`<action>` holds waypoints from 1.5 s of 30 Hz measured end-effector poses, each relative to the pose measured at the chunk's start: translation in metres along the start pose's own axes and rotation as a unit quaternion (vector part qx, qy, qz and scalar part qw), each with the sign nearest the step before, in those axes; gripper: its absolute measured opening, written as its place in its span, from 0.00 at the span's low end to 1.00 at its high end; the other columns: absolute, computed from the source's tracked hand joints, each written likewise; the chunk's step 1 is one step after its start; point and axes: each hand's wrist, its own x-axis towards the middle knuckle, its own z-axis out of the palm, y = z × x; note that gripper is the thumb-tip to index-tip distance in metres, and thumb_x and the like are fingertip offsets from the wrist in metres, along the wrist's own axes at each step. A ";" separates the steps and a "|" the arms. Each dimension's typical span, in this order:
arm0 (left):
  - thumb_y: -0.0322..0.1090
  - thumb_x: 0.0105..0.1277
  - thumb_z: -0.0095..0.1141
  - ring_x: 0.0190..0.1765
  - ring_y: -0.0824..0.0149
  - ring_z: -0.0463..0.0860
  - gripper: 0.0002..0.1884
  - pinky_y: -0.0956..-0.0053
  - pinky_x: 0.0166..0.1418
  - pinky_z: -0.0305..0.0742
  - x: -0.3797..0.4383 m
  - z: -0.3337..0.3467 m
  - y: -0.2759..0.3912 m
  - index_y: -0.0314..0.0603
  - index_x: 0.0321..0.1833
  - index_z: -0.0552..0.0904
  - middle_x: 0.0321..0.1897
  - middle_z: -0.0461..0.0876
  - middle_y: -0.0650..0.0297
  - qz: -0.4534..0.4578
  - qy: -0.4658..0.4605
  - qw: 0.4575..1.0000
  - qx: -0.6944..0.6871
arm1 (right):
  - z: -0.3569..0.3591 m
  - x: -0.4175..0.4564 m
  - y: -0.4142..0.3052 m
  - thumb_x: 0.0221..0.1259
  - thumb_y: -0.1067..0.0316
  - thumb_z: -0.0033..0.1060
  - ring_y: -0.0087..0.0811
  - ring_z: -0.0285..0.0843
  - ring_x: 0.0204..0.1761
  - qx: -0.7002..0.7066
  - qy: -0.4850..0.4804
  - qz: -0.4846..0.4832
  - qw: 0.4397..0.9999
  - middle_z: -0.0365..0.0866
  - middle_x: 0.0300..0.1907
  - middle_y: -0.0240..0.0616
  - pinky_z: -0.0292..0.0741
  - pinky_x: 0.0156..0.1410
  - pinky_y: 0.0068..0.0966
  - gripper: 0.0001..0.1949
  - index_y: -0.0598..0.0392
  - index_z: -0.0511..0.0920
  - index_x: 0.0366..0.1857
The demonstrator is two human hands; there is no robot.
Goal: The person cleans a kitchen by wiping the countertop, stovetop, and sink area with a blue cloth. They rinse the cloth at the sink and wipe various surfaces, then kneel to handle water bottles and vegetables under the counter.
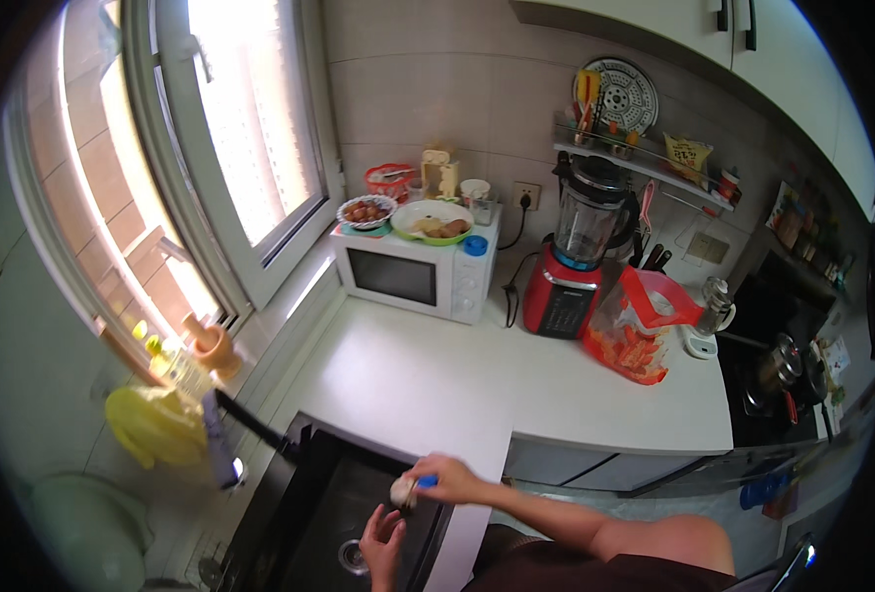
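Above the black sink (pixel 334 481), my right hand (pixel 448 479) grips a small blue item (pixel 427 482), perhaps a handle. A pale, blurred, roundish thing (pixel 402 491) is at its fingertips; I cannot tell what it is. Just below and to the left, my left hand (pixel 383 544) is raised with its fingers apart and nothing in them. The metal drain (pixel 352 556) lies on the sink floor beside the left hand. The black faucet (pixel 256 425) reaches over the sink's upper left edge.
A white microwave (pixel 415 277) with a plate and bowl on top stands against the wall. Right of it are a red blender (pixel 563 288) and a red plastic bag (pixel 630 348). A wooden mortar (pixel 218 355) and yellow gloves (pixel 153 425) are at the left. Pots sit on the black stove (pixel 759 396).
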 end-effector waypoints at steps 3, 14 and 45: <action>0.25 0.60 0.61 0.42 0.71 0.82 0.23 0.79 0.43 0.78 0.039 0.053 -0.009 0.34 0.59 0.73 0.44 0.82 0.56 -0.009 -0.025 1.000 0.010 | -0.099 0.034 0.044 0.48 0.61 0.67 0.39 0.79 0.36 0.029 0.180 0.036 0.983 0.81 0.32 0.39 0.75 0.45 0.29 0.12 0.50 0.84 0.37; 0.27 0.65 0.55 0.43 0.72 0.79 0.18 0.80 0.43 0.76 0.088 0.146 -0.006 0.33 0.57 0.74 0.46 0.81 0.60 -0.085 -0.047 0.995 0.015 | -0.349 0.187 0.161 0.42 0.54 0.70 0.43 0.82 0.40 -0.127 0.413 0.244 0.868 0.83 0.36 0.43 0.77 0.45 0.35 0.17 0.48 0.85 0.37; 0.28 0.66 0.52 0.40 0.71 0.81 0.14 0.80 0.38 0.77 0.099 0.143 0.011 0.33 0.54 0.75 0.42 0.82 0.58 -0.100 0.014 0.994 0.041 | -0.319 0.185 0.190 0.46 0.66 0.70 0.20 0.78 0.28 0.072 0.477 0.206 0.851 0.83 0.27 0.36 0.75 0.34 0.22 0.16 0.59 0.83 0.40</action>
